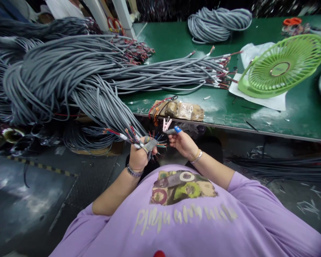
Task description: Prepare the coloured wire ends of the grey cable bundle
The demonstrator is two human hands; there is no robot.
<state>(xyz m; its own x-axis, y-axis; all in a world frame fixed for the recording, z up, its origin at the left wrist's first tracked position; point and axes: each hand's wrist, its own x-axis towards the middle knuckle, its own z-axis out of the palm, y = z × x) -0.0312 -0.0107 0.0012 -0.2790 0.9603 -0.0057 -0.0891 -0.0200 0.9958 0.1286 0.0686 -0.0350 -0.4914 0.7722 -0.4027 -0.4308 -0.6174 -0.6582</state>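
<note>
My left hand (pixel 139 157), with grey tape wrapped on its fingers, is closed around the stripped ends of grey cables (pixel 112 103). Red, blue and other thin coloured wires (pixel 160 141) fan out past its fingertips. A little to the right, my right hand (pixel 186 144) has its fingers drawn together in a pinch; whether anything small is between them is hidden. Blue tape and a grey wrap cover its fingertips. Just beyond those fingertips, at the table's edge, is a pale pink clip (pixel 167 124). Behind the clip lies a small motor-like part (pixel 171 108) on a cardboard-coloured base.
Large bundles of grey cable (pixel 48 71) drape over the green table (pixel 160 35) at the left. A green fan (pixel 280 67) stands at the right on white paper (pixel 275 101). Behind are a coiled cable (pixel 219 25) and orange-handled scissors (pixel 292 21). More dark cables (pixel 291 167) lie low at the right.
</note>
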